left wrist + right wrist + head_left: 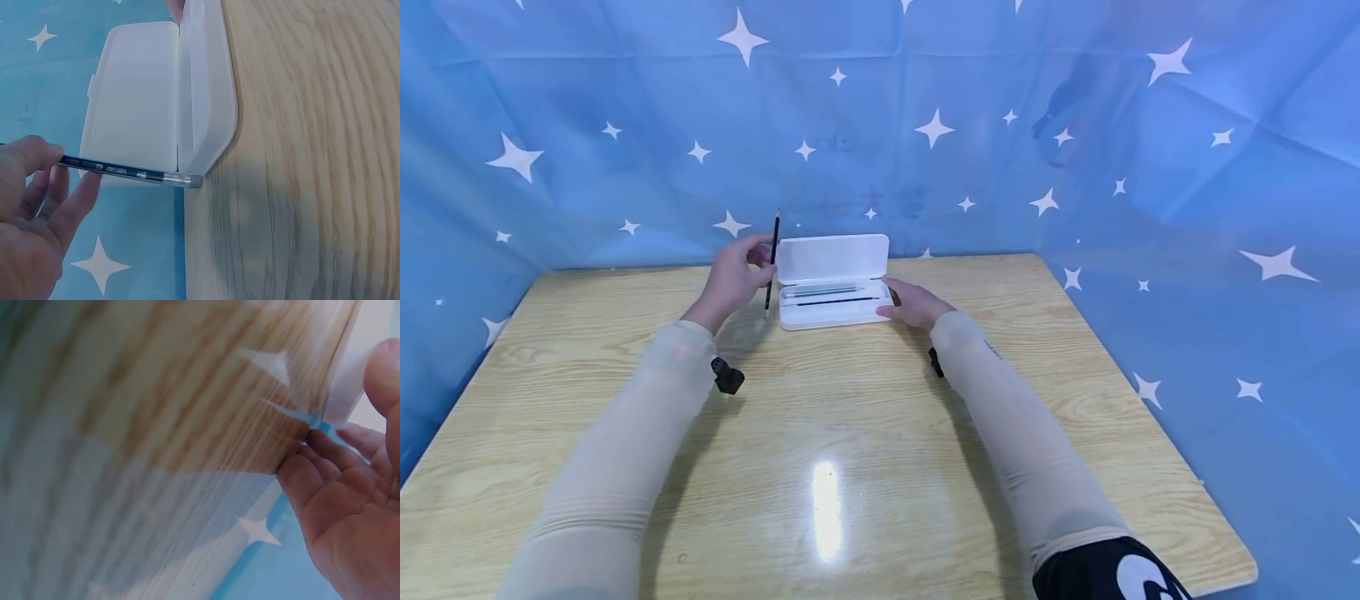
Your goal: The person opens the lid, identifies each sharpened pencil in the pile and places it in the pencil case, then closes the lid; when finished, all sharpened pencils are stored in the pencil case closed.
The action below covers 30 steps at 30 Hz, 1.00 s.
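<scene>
My left hand pinches a black pencil between thumb and fingers. The pencil stands nearly upright beside the left end of a white pencil case, its point up and its silvery end low. The pencil case lies with its lid raised at the back. Inside are a thin dark stick and pale blue-green slim sticks. My right hand grips the case's right end, thumb at the front and fingers behind, as the right wrist view also shows.
The case stands near the far edge of a wooden table. Right behind that edge hangs a blue curtain with white stars. A small black device sits at the left wrist; another dark one is at the right wrist.
</scene>
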Each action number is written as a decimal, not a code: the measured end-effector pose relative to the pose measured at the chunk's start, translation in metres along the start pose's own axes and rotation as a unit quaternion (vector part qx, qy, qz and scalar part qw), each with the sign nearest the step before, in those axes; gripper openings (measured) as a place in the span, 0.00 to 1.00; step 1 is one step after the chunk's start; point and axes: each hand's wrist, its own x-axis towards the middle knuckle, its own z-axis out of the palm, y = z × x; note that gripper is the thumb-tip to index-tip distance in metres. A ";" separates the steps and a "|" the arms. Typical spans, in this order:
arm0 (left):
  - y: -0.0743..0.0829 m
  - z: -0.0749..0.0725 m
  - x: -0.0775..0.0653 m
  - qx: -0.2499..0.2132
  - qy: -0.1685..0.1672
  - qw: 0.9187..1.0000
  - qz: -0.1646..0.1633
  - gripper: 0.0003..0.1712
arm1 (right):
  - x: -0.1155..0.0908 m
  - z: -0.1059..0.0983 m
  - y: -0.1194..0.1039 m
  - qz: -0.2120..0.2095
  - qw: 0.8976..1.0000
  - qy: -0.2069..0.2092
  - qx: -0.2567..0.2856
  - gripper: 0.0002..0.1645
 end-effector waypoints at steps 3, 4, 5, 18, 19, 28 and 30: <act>0.000 0.004 0.003 0.004 0.022 1.000 0.010 0.28 | -0.002 0.000 -0.001 -0.005 1.000 0.003 -0.001 0.47; -0.001 0.005 0.004 0.006 0.030 0.999 0.016 0.28 | -0.002 0.000 -0.001 -0.004 1.000 0.005 -0.001 0.47; -0.002 0.007 0.005 0.004 0.039 0.999 0.022 0.27 | -0.003 0.000 -0.002 -0.004 1.000 0.006 0.000 0.47; -0.008 0.028 0.015 -0.023 0.118 0.991 0.061 0.25 | -0.002 0.001 0.001 0.008 1.000 0.002 -0.001 0.48; -0.008 0.028 0.015 -0.023 0.116 0.991 0.063 0.25 | -0.002 0.001 0.001 0.008 1.000 0.002 -0.002 0.48; -0.019 0.033 0.015 -0.004 0.098 0.993 0.068 0.25 | 0.000 0.000 0.000 0.007 1.000 0.009 -0.004 0.48; -0.021 0.035 0.015 -0.003 0.089 0.994 0.068 0.26 | -0.001 0.000 0.000 0.008 1.000 0.007 -0.003 0.48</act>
